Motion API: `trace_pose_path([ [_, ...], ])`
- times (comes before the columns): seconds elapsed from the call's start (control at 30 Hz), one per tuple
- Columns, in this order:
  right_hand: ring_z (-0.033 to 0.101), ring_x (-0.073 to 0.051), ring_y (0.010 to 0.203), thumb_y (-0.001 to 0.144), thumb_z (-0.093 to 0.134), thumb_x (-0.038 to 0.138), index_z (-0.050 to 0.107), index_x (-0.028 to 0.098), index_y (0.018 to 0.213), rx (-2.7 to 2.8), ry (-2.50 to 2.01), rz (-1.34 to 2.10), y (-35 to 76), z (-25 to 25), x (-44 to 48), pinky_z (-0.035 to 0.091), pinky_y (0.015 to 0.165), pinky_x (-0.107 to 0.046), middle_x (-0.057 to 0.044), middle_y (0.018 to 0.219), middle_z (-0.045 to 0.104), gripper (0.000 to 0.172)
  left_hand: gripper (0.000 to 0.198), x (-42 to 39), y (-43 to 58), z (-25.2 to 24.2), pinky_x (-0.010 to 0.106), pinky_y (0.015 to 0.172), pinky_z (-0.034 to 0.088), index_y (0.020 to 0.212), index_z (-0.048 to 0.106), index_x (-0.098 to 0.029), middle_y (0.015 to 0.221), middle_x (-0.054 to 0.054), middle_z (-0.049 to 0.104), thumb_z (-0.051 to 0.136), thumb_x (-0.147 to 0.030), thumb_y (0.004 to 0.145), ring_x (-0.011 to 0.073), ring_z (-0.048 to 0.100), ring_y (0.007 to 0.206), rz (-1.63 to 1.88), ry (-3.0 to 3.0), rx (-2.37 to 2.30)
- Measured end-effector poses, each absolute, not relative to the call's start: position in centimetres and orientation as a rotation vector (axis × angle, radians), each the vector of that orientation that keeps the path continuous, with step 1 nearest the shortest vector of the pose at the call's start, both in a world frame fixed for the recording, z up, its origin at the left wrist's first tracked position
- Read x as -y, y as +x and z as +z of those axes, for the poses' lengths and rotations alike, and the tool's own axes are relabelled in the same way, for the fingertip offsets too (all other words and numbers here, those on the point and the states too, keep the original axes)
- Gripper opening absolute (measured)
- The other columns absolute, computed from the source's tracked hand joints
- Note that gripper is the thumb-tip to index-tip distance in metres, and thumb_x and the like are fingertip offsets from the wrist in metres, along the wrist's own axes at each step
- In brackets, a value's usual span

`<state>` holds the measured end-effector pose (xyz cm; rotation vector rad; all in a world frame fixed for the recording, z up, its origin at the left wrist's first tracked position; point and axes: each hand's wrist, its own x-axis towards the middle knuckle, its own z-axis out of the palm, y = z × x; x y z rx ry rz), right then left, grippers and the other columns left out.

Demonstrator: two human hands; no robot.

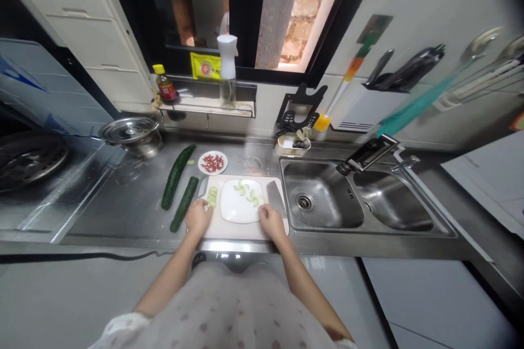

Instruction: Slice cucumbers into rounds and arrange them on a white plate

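On the white cutting board (245,232), my left hand (198,219) has its thumb and index finger closed at the near end of a short row of cucumber slices (212,194). My right hand (272,222) is curled at the right rim of a white square plate (234,212); whatever its fingers pinch is hidden. Half-moon cucumber pieces (254,197) lie in two curved groups on the plate. A cleaver (275,197) rests flat on the board's right side, beyond my right hand. Left of the board lie a cut cucumber (185,203) and a longer cucumber (176,177).
Behind the board sits a small plate of chopped red pieces (213,162). A double steel sink (323,196) with a black faucet (368,154) adjoins the board on the right. A lidded steel pot (137,136) stands back left, and a shelf holds a spray bottle (227,68).
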<state>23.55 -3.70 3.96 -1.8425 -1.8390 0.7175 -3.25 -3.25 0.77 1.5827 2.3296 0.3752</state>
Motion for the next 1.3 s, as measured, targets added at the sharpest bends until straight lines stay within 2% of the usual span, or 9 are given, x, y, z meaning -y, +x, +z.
trace_pose_path([
  [0.17,0.06,-0.017,0.074,0.087,0.043,0.025,0.067,0.018,0.088,1.843,-1.831,0.727,23.4,4.2,3.8,0.038,0.067,-0.022,-0.006,0.08,0.07,0.025,0.025,3.3,-3.0,0.6,0.029,0.07,0.042,0.099,0.064,-0.019,0.099,0.009,0.065,0.054,-0.035,0.083,0.0238,0.062,0.089,0.441,1.563,-2.33],
  [0.4,0.06,-0.017,0.073,0.086,0.042,0.024,0.067,0.018,0.089,1.842,-1.827,0.755,23.2,4.4,3.7,0.038,0.065,-0.022,-0.006,0.079,0.069,0.025,0.016,3.2,-2.8,0.3,0.027,0.066,0.039,0.092,0.062,-0.02,0.09,0.007,0.065,0.054,-0.03,0.081,0.0216,0.061,0.081,0.519,1.523,-2.324],
  [0.73,0.059,-0.017,0.069,0.087,0.041,0.026,0.066,0.017,0.085,1.866,-1.793,0.778,22.6,4.6,3.6,0.037,0.064,-0.023,-0.006,0.074,0.068,0.027,0.01,2.3,-2.8,0.1,0.026,0.07,0.044,0.08,0.062,-0.018,0.079,0.003,0.067,0.059,-0.021,0.071,0.0174,0.061,0.074,1.027,1.24,-2.021],
  [0.93,0.06,-0.016,0.071,0.087,0.044,0.029,0.066,0.018,0.09,1.903,-1.647,0.775,21.0,7.7,1.7,0.04,0.067,-0.024,-0.005,0.077,0.068,0.024,0.012,0.6,-2.0,4.6,0.026,0.071,0.048,0.075,0.06,-0.017,0.076,0.003,0.065,0.061,-0.025,0.067,0.0153,0.061,0.072,1.322,1.093,-1.632],
  [1.1,0.059,-0.019,0.085,0.088,0.049,0.029,0.065,0.019,0.097,1.909,-1.342,0.654,18.5,12.1,-0.2,0.044,0.078,-0.03,-0.007,0.093,0.067,0.022,0.015,0.1,-0.9,10.7,0.024,0.066,0.044,0.075,0.062,-0.017,0.073,0.001,0.063,0.064,-0.029,0.067,0.0125,0.054,0.064,1.315,1.256,-1.487],
  [1.2,0.056,-0.021,0.097,0.089,0.051,0.028,0.065,0.021,0.103,1.954,-1.181,0.58,17.3,14.2,-0.7,0.042,0.089,-0.034,-0.008,0.101,0.064,0.021,0.014,0.2,-0.3,13.4,0.024,0.065,0.042,0.075,0.062,-0.017,0.073,0.001,0.063,0.064,-0.029,0.068,0.0121,0.052,0.064,1.312,1.354,-1.46],
  [1.3,0.054,-0.021,0.098,0.09,0.051,0.028,0.065,0.021,0.103,2.031,-1.088,0.554,16.6,15.3,-0.8,0.041,0.089,-0.035,-0.008,0.101,0.063,0.02,0.014,0.3,0.2,14.8,0.023,0.067,0.042,0.075,0.063,-0.017,0.076,0.002,0.064,0.065,-0.029,0.069,0.0124,0.052,0.066,1.303,1.44,-1.422],
])
